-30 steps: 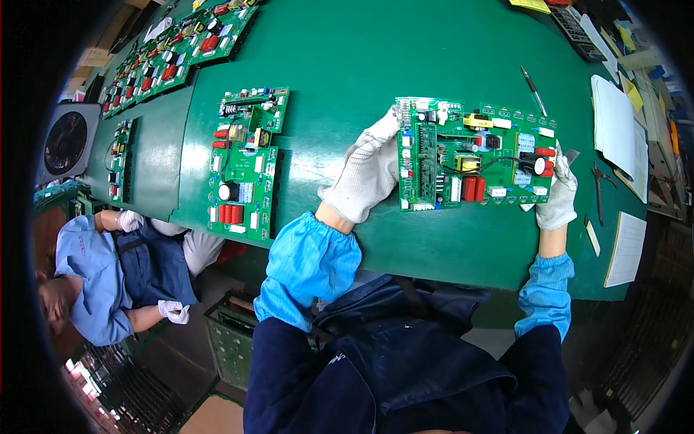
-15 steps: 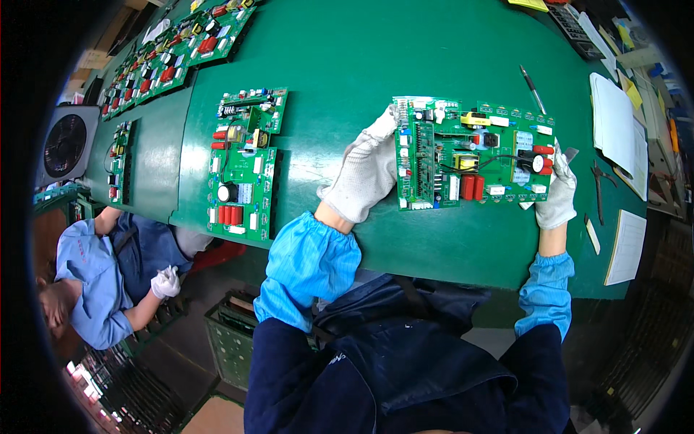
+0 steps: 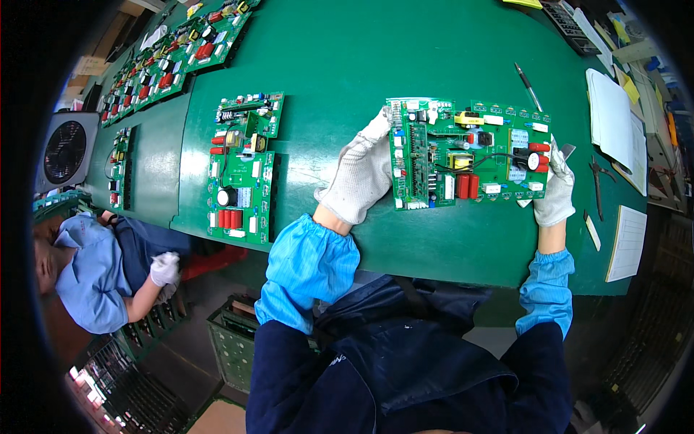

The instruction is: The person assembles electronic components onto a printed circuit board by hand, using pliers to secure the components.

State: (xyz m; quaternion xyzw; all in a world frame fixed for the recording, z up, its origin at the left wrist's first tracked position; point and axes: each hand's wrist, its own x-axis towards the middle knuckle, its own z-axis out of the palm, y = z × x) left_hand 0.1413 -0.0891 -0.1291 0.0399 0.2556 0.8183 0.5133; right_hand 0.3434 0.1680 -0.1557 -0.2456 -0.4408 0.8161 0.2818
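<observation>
Both my hands, in whitish knitted gloves, hold a green circuit board by its two ends above the table. My left hand is closed on the left end, beside a row of white connectors. Around the right end is my right hand, its fingers partly hidden by the board. A small grey flat piece sticks out beside the right fingers; what it belongs to I cannot make out. Red, yellow, black and white components stand on the board's upper face, with a black cable across it.
To the left lie a similar board and further boards. A pen, pliers, papers and a notepad are at the right. A co-worker sits at the far left near a fan.
The board in my hands has shifted very slightly left; my grip is the same. At the left, the co-worker has leaned and drawn one arm back from the table.
</observation>
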